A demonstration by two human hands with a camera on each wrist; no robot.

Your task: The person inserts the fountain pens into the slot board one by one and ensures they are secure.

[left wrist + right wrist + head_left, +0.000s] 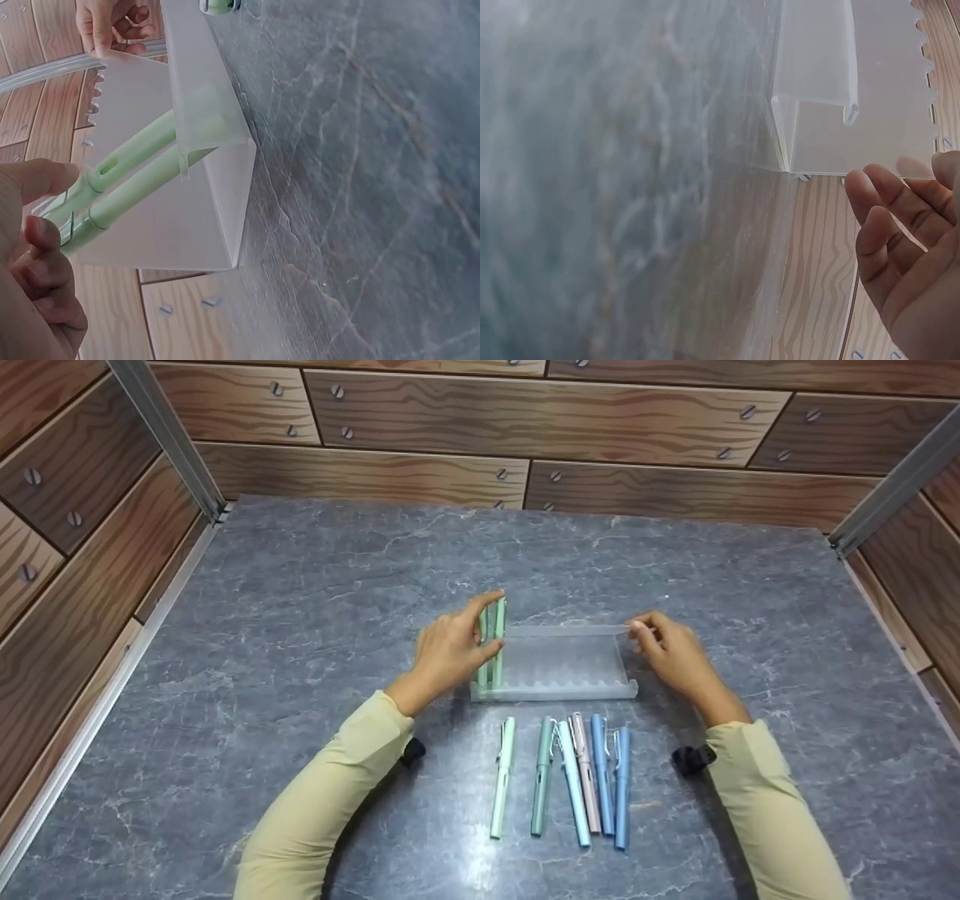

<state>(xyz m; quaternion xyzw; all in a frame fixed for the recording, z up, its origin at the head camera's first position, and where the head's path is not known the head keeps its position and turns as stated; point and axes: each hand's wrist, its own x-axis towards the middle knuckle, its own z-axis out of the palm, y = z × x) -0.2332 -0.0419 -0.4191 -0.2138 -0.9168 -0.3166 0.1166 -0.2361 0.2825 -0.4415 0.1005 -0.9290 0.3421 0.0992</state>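
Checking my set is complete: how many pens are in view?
8. Two green pens stand in the clear rack at its left end by the left hand; six pens lie on the table before it.

Both arms wear long, close-fitting sleeves of pale khaki-beige fabric, the left sleeve (pixel 315 810) and the right sleeve (pixel 772 810) each ending in a plain cuff at the wrist. Soft creases run along the cloth. A small black device sits under each wrist, the left one (pixel 412 751) and the right one (pixel 691 759). The hands are bare.
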